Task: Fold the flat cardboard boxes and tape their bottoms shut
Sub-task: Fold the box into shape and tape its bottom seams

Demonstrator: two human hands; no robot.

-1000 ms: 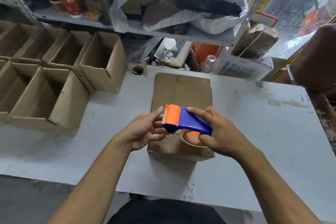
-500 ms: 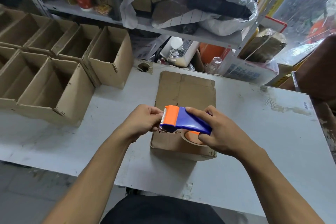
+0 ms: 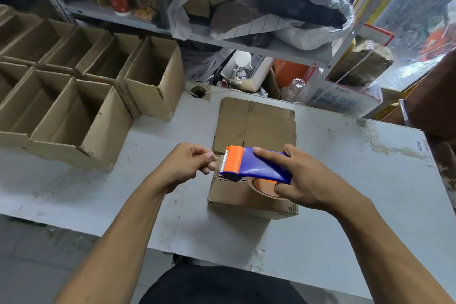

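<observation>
A folded cardboard box (image 3: 254, 128) stands bottom-up in the middle of the grey table (image 3: 345, 180), its flaps closed. Above its near part my right hand (image 3: 303, 180) grips a blue and orange tape dispenser (image 3: 254, 165) with a brown tape roll under it. My left hand (image 3: 190, 165) is just left of the dispenser's toothed orange end, thumb and forefinger pinched together at the tape end; the tape itself is too thin to make out.
Several open folded boxes (image 3: 81, 116) stand in rows on the table's left. A round cable hole (image 3: 198, 91) lies behind the box. Cluttered metal shelves (image 3: 246, 42) with bags and cups rise behind the table. A brown chair back (image 3: 436, 96) is at the right.
My left hand has drawn slightly left, away from the dispenser's orange end, with fingers pinched. The right hand and dispenser stay over the box. The camera moved a little closer.
</observation>
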